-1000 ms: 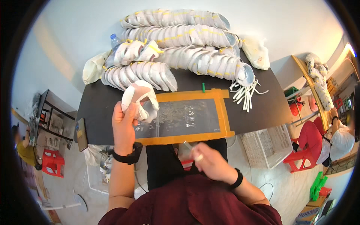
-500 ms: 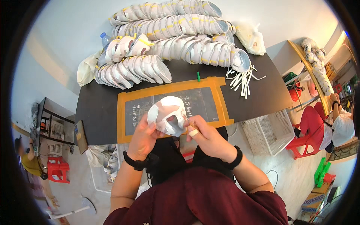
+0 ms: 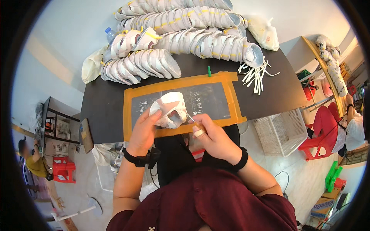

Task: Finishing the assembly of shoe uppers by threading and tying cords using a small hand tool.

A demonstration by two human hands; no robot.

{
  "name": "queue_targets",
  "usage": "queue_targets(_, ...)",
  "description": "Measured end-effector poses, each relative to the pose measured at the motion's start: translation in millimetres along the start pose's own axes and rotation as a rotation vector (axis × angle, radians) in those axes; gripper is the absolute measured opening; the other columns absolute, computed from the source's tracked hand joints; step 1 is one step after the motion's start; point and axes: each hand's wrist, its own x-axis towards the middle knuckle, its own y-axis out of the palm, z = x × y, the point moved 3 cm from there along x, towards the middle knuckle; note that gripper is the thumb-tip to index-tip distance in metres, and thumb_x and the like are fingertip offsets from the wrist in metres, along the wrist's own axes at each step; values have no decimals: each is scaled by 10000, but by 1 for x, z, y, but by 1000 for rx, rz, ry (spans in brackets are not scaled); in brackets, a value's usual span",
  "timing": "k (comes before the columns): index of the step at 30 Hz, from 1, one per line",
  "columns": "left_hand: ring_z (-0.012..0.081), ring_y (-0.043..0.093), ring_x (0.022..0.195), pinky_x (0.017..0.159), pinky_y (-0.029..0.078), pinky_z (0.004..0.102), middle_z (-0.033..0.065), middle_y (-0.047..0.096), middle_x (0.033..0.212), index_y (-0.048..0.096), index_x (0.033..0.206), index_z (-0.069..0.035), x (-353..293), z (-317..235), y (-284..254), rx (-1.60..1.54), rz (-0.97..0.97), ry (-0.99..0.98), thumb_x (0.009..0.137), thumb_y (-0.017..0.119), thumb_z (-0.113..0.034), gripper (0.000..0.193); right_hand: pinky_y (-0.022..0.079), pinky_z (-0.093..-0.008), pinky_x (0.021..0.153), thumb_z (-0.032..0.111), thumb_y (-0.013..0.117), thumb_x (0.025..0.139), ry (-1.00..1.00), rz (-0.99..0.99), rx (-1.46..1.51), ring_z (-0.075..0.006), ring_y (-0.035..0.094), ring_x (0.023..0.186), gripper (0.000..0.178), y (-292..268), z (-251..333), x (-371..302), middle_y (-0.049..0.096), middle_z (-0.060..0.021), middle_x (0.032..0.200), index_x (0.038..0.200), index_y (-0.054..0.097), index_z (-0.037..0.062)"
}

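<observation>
The left hand [image 3: 143,131] holds a white face mask [image 3: 170,110] from its left side, fingers curled around it. The right hand [image 3: 211,135] pinches the mask's thin strap [image 3: 190,118], just right of it, above the near tabletop [image 3: 104,115] edge.

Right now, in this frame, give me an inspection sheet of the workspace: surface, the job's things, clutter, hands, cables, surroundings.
Surface: dark table with a dark mat bordered in orange tape.
Job's things: one white cup-shaped mask held above the mat; a thin white strip runs from it toward the right hand.
Clutter: rows of stacked masks at the back, loose white straps, green marker, plastic bottle.
Hands: left hand grips the mask; right hand pinches the strip.
Cables: nothing seen on the table.
Surroundings: white basket, red stool, another person seated at right.
</observation>
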Motion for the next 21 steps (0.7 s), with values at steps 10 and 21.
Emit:
queue_targets(10, 101, 608, 899, 775, 486, 257, 38, 667, 1013, 617, 1171, 7, 4, -10, 26, 159, -44, 126, 910, 675, -180, 326, 440, -254, 662, 156, 447, 1017, 175, 43, 182, -78, 486, 705, 234, 7, -9, 14, 495, 9, 807, 1194, 568, 63)
queue_targets(21, 51, 574, 762, 654, 457, 216, 18, 651, 896, 648, 1083, -8, 2, -1, 15, 447, -47, 267, 931, 649, -170, 222, 396, -229, 614, 164, 447, 1019, 113, 30, 186, -45, 409, 667, 238, 6, -9, 16, 440, 43, 773, 1184, 577, 53)
